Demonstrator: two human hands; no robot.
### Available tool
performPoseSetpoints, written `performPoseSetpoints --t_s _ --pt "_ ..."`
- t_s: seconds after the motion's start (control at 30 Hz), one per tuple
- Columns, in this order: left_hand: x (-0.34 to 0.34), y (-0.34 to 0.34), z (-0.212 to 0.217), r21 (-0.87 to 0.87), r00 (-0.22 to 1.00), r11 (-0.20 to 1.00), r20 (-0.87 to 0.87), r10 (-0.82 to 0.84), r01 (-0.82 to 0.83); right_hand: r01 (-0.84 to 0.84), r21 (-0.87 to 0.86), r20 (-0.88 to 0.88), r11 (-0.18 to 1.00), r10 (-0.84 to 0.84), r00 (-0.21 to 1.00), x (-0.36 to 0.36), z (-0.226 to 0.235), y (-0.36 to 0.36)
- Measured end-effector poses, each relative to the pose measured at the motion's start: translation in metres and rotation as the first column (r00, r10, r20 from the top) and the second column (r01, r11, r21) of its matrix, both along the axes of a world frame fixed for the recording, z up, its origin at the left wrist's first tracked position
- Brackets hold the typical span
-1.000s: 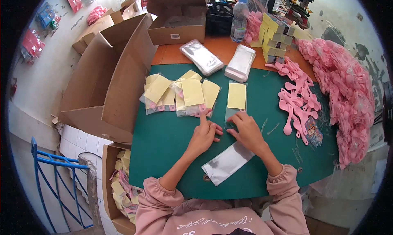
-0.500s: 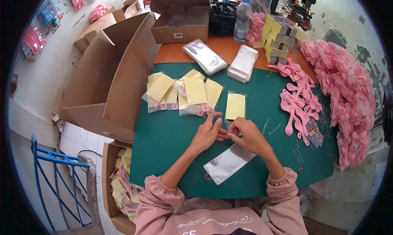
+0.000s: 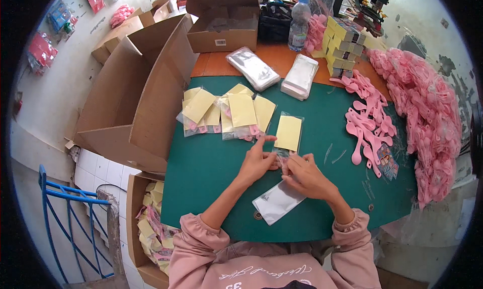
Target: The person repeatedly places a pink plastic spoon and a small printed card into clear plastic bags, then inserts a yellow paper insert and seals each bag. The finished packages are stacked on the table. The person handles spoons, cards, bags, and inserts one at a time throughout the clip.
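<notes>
In front of me lies a clear plastic bag (image 3: 289,133) holding a yellow card, with the end of a pink spoon (image 3: 292,152) showing below the card. My left hand (image 3: 259,161) grips the bag's near end, index finger pointing away and the other fingers curled. From the other side my right hand (image 3: 308,176) pinches the same end, its fingertips close to the left ones. The exact grip is partly hidden by the fingers. Under my right hand lies a stack of empty clear bags (image 3: 278,202), partly covered.
Filled bags with yellow cards (image 3: 242,111) lie at left. Loose pink spoons (image 3: 370,133) and a large wrapped pink heap (image 3: 420,123) occupy the right. Bag stacks (image 3: 252,69), a bottle (image 3: 299,25) and card stacks (image 3: 345,47) stand behind. A cardboard box (image 3: 146,88) borders the table.
Both hands have closed in on the near end of the filled bag. The right hand moved slightly, and the spoon's end now shows below the card.
</notes>
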State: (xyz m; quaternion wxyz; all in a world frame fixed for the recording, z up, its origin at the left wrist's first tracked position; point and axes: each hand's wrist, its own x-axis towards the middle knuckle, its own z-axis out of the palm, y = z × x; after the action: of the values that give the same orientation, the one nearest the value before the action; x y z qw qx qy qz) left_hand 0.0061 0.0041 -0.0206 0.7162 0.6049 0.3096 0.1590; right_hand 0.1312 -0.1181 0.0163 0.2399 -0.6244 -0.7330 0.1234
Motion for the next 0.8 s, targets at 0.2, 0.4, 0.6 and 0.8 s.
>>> performPoseSetpoints --t_s 0.2,0.4,0.6,0.8 --pt "-0.005 0.004 0.004 -0.106 0.998 0.993 0.048 -0.051 0.055 0.07 -0.16 -0.707 0.985 -0.164 0.687 0.114 0.044 -0.054" --pt "-0.002 0.009 -0.001 -0.142 0.99 0.981 0.058 -0.128 0.135 0.67 -0.023 -0.364 0.742 -0.631 0.686 0.187 0.072 -0.086" --pt "-0.008 0.011 -0.002 -0.345 0.989 0.938 0.145 0.009 0.042 0.235 0.019 -0.036 0.972 -0.235 0.971 0.097 0.006 -0.05" --pt "-0.005 0.01 -0.001 -0.358 0.988 0.932 0.154 -0.012 0.067 0.154 -0.063 0.081 0.986 -0.149 0.986 0.076 -0.003 -0.051"
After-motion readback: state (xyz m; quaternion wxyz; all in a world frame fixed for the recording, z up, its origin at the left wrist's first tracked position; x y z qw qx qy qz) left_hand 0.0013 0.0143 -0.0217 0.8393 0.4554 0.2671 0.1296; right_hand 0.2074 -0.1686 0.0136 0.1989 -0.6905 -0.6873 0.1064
